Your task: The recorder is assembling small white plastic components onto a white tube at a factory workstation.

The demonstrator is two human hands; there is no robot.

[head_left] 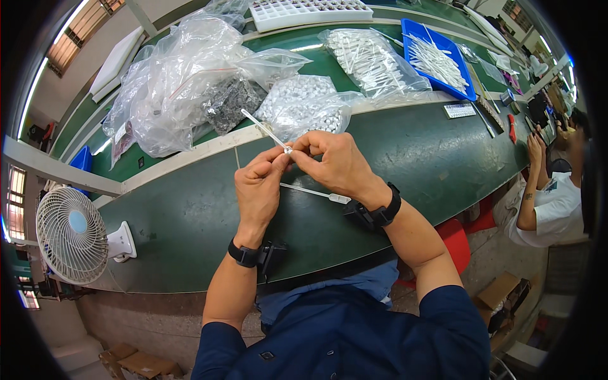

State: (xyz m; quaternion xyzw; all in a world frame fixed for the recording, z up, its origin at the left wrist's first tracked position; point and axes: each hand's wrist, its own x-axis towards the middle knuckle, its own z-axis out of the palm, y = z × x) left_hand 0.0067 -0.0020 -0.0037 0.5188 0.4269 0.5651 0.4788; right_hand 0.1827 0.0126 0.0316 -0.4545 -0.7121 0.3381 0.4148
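My left hand (pixel 258 190) pinches a thin white plastic stick (pixel 265 130), which points up and to the left over the workbench. At the stick's near end, the thumb and fingertips of my right hand (pixel 339 166) close on a small whitish piece (pixel 288 150). Both hands meet there, so the fingers partly hide the joint between piece and stick. Just below my hands, a second white stick with a wider end (pixel 316 193) lies on the green bench. Beyond the hands sits a clear bag of small white parts (pixel 303 98), beside a bag of dark small parts (pixel 231 104).
A bag of white sticks (pixel 370 60) and a blue tray (pixel 470 94) of sticks lie at the back right. Large clear plastic bags (pixel 171 82) fill the back left. A white fan (pixel 73 231) stands left. Red-handled tool (pixel 512 128) and another person (pixel 551 196) are right.
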